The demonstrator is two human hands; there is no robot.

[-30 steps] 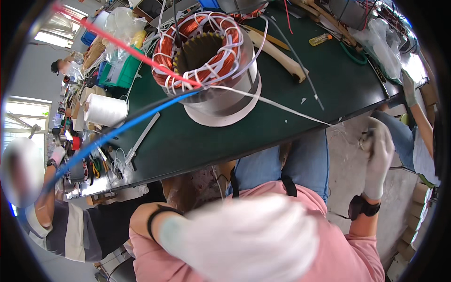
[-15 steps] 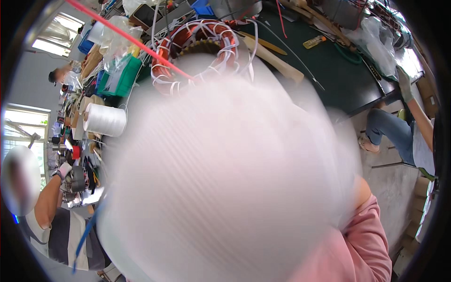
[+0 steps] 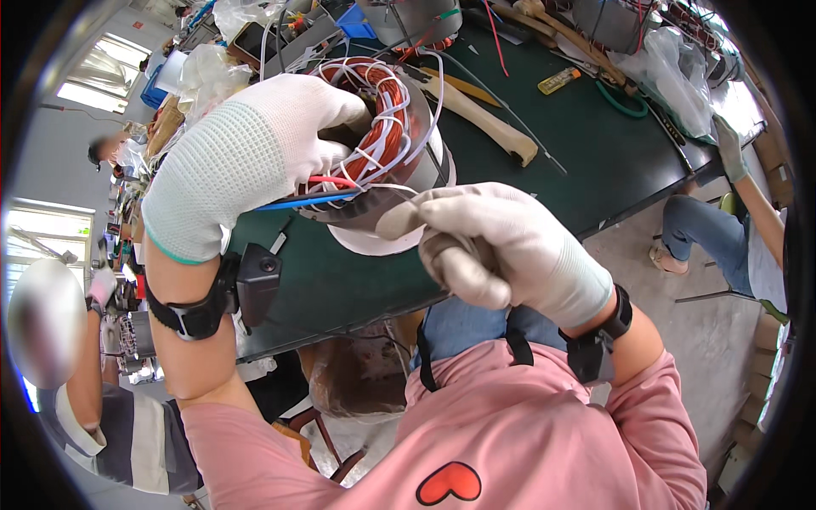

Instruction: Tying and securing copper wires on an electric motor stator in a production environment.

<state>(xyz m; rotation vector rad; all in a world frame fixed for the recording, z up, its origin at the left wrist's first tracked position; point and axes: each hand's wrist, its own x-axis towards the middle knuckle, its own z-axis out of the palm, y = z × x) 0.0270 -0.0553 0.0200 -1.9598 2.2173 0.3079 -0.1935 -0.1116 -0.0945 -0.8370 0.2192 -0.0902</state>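
Observation:
A motor stator (image 3: 425,174) stands on the green table, its copper winding (image 3: 393,110) laced with white cord and sleeved leads. My left hand (image 3: 255,136), in a white knit glove, curls over the winding's left side, fingers reaching into the bore; the fingertips are partly hidden. Red and blue wires (image 3: 319,200) come out below that hand across the stator's front. At the near side my right hand (image 3: 501,242), also gloved, is closed, thumb and forefinger pinching a thin white cord (image 3: 395,188) that runs to the winding. A white ring-shaped base (image 3: 382,242) lies beneath the stator.
Behind the stator lie a wooden mallet-like handle (image 3: 484,123), a yellow-handled tool (image 3: 558,81) and a thin rod (image 3: 535,144). Another grey stator housing (image 3: 408,21) stands farther back. Plastic bags (image 3: 671,76) sit at the right; co-workers are at both sides. The table edge (image 3: 357,336) is near me.
The blurred white glove that filled the view has dropped away. Both hands now show at the stator, the left over the winding, the right with the cord.

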